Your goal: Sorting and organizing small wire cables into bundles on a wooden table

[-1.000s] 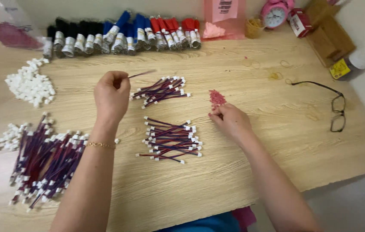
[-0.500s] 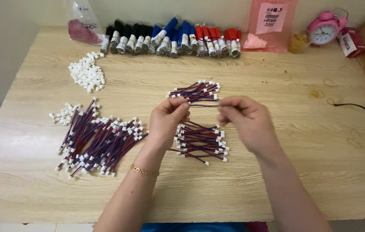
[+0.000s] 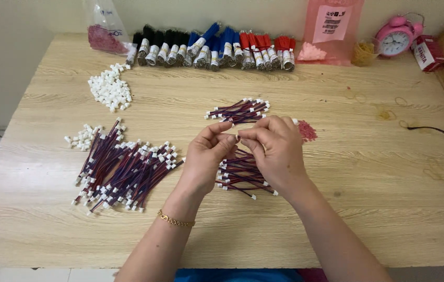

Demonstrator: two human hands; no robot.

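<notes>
Centrally, left hand point(image 3: 207, 156) and right hand point(image 3: 274, 146) meet fingertip to fingertip, pinching a small white connector point(image 3: 236, 137) above the wire bundle point(image 3: 243, 175), which lies crosswise directly beneath on the surface point(image 3: 336, 219).

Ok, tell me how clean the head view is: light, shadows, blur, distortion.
Head view: soft, even light on the wooden table, no harsh glare; faint shadows under the left hand and right hand; fingertips slightly soft, what they pinch too small to tell; the large wire pile is sharp; table edges bow slightly, suggesting a wide lens.
</notes>
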